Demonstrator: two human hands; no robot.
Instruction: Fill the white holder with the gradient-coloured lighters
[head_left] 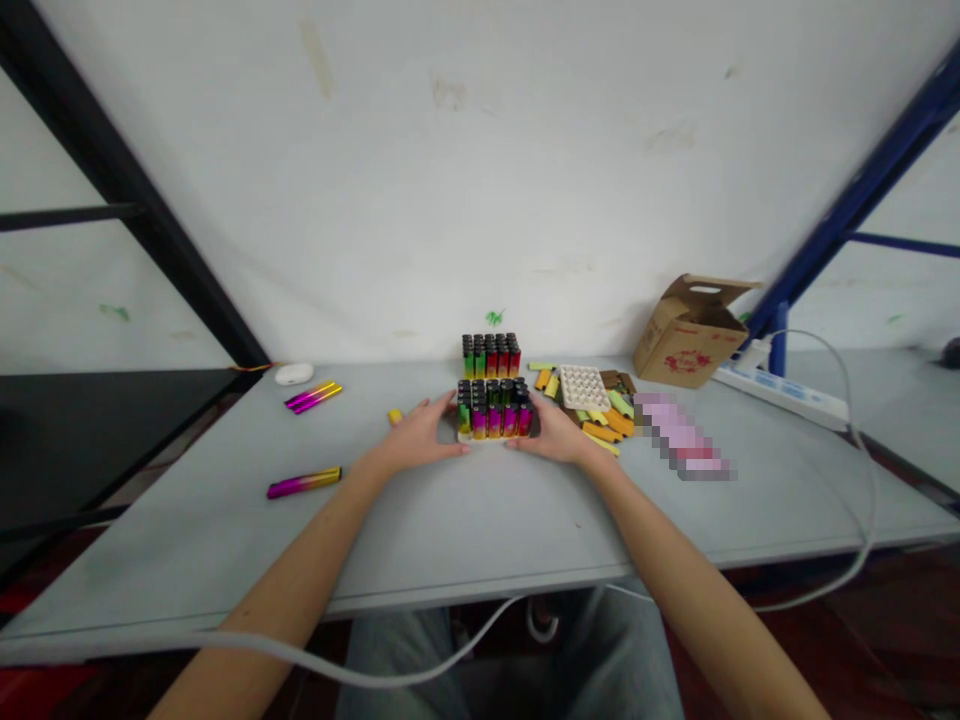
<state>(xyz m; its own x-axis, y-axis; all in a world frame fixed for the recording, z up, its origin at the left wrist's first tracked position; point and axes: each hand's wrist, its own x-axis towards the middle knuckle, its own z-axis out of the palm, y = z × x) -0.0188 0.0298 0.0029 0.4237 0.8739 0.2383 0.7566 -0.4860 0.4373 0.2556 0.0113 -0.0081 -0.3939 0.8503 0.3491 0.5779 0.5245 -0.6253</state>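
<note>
A front block of slim cylinders (495,418), purple, red, green and yellow with black tops, stands upright in rows on a white base. My left hand (420,435) is at its left side, fingers at the edge and thumb along the near corner. On the opposite side my right hand (553,430) curves around the block in the same way. Both hands appear to touch it, so it is held between them. Just behind stands a second block of black-topped cylinders (491,356), green and red. Whether these are lighters or some other tubes, I cannot tell.
Left on the table (480,530) lie purple-yellow tubes (304,483) and a white case (294,374). To the right are a white holed tray (583,387) over yellow and orange pieces (615,422), an open cardboard box (690,335), a power strip (787,395) and a white cable (870,500).
</note>
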